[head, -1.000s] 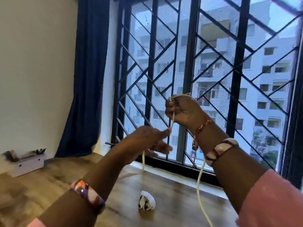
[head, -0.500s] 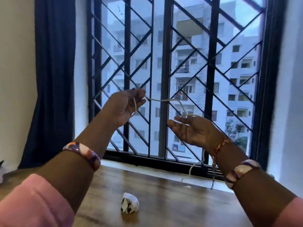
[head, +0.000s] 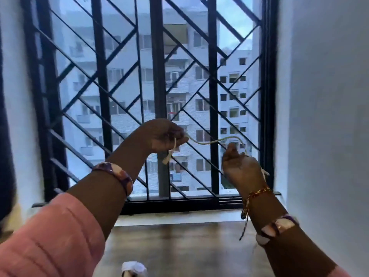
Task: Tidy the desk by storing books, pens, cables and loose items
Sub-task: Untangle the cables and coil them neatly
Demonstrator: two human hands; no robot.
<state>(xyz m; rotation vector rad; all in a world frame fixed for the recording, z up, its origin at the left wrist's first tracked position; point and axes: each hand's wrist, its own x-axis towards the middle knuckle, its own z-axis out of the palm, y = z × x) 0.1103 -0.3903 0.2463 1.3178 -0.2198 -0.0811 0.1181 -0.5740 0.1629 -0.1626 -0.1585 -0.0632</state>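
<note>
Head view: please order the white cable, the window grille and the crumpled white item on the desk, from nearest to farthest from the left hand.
1. White cable: gripped in the left hand.
2. Window grille: behind the hand.
3. Crumpled white item: far below, on the desk, at the bottom edge.

I see a dark wooden tabletop [head: 179, 242] with a smooth, faintly glossy grain. The cable [head: 211, 141] looks like pale, matt rubbery cord. The window grille [head: 157, 76] is black painted metal, satin. Both sleeves [head: 46, 240] are pink ribbed cloth. The bangles [head: 116, 173] look like glossy plastic; the wall [head: 323, 116] is flat matt paint.
</note>
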